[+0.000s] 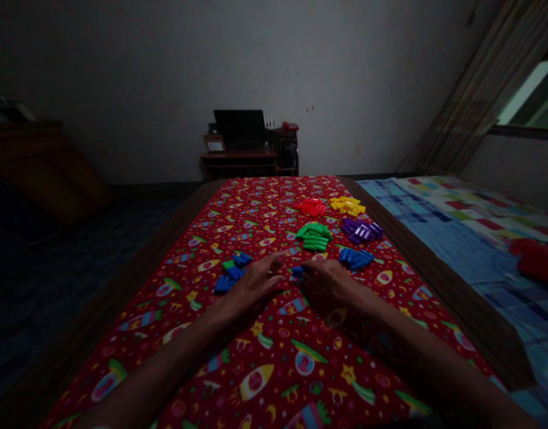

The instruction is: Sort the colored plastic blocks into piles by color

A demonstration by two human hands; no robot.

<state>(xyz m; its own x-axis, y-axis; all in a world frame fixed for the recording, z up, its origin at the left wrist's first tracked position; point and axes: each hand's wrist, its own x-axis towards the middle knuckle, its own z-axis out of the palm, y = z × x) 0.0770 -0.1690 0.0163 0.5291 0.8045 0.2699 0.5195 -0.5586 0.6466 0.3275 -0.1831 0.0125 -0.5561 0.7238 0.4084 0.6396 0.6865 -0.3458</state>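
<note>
My left hand (259, 275) is just above the patterned red cloth, thumb and fingers apart, with nothing seen between them. Beside it on the left lies a loose pile of blue pieces (225, 282) with a few green ones among them. The fingers of my right hand (330, 275) are closed on a short blue plastic piece (297, 271), whose exact kind is too small to make out. Just beyond that hand, to the right, is a small heap of similar blue pieces (356, 258).
Farther up the cloth (256, 351) lie separate heaps of green pieces (315, 236), purple pieces (362, 230), red pieces (312, 207) and yellow pieces (347, 206). A desk (238, 155) with a dark screen (240, 126) stands by the wall. A bed (435, 220) is on the right.
</note>
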